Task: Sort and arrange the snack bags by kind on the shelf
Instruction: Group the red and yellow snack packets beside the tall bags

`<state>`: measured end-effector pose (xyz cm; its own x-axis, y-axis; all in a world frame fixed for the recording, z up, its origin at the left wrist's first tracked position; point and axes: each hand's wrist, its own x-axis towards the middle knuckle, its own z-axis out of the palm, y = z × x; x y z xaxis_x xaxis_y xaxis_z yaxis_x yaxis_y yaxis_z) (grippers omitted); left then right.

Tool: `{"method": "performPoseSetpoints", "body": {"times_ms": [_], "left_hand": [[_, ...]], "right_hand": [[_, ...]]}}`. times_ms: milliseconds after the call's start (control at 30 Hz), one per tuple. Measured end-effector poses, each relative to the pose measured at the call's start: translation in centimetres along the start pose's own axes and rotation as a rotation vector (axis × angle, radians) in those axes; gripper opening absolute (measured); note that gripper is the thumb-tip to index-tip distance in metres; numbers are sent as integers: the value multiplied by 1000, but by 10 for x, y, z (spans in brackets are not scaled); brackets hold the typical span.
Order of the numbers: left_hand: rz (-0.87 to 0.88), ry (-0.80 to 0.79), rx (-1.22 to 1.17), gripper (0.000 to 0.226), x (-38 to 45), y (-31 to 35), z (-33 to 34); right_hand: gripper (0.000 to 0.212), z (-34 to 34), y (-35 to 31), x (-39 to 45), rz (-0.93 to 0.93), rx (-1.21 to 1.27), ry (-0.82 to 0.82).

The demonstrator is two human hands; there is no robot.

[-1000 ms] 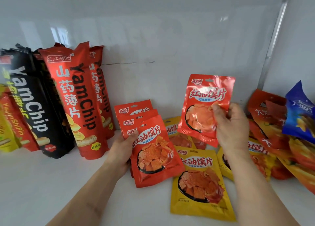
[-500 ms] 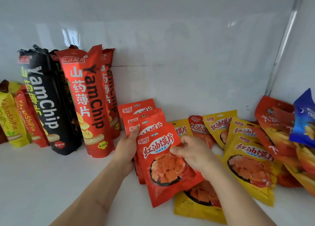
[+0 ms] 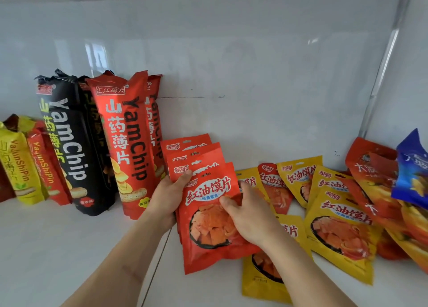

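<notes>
Nearest to you, your right hand (image 3: 249, 216) is lying on the front red snack bag (image 3: 213, 223), its fingers (image 3: 228, 204) curled over the bag's printed face and right edge, pinching it against the stack. That bag is standing tilted on the white shelf (image 3: 58, 248), its lower edge toward you and its top leaning back. Partly under your right forearm, a yellow snack bag (image 3: 261, 276) is lying flat on the shelf.

Your left hand (image 3: 171, 195) is gripping the stack of red bags (image 3: 192, 155) from the left side, thumb pressing on the front near the top corner, the other fingers hidden behind the packs. The front bag is overlapping three more of the same kind, whose tops are showing stepped one above another behind it.

To the right, more yellow bags (image 3: 340, 228) and one red bag (image 3: 275, 190) of the same snack are lying loosely overlapped, just beside your right hand. Beyond them, at the far right, orange-red bags (image 3: 372, 174) and a blue bag (image 3: 412, 174) are piling against the side wall.

To the left of the stack, tall red YamChip bags (image 3: 129, 139) are standing upright, touching the back wall, with black YamChip bags (image 3: 69, 139) beside them. Farther left, shorter yellow and red bags (image 3: 25, 165) are leaning at the edge of view.
</notes>
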<state>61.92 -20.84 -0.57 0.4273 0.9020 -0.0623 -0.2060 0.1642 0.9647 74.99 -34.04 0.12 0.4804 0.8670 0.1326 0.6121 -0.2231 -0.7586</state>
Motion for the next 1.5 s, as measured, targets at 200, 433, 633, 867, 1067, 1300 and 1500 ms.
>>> {"method": "performPoseSetpoints", "body": {"times_ms": [200, 433, 633, 867, 1067, 1300, 1500], "left_hand": [[-128, -68, 225, 31, 6, 2, -33], [-67, 58, 499, 37, 24, -19, -48], [1, 140, 623, 58, 21, -21, -49], [72, 47, 735, 59, 22, -22, -50], [94, -22, 796, 53, 35, -17, -52], [211, 5, 968, 66, 31, -13, -45], [390, 55, 1126, 71, 25, -4, -40]], "right_hand": [[36, 44, -16, -12, 121, 85, -3], [51, 87, -20, -15, 170, 109, 152], [40, 100, -20, -12, 192, 109, 255], [41, 112, -23, -4, 239, 77, 322], [40, 117, -28, 6, 297, 85, 341], [38, 113, -31, 5, 315, 47, 352], [42, 102, -32, -3, 265, -6, 349]]}}
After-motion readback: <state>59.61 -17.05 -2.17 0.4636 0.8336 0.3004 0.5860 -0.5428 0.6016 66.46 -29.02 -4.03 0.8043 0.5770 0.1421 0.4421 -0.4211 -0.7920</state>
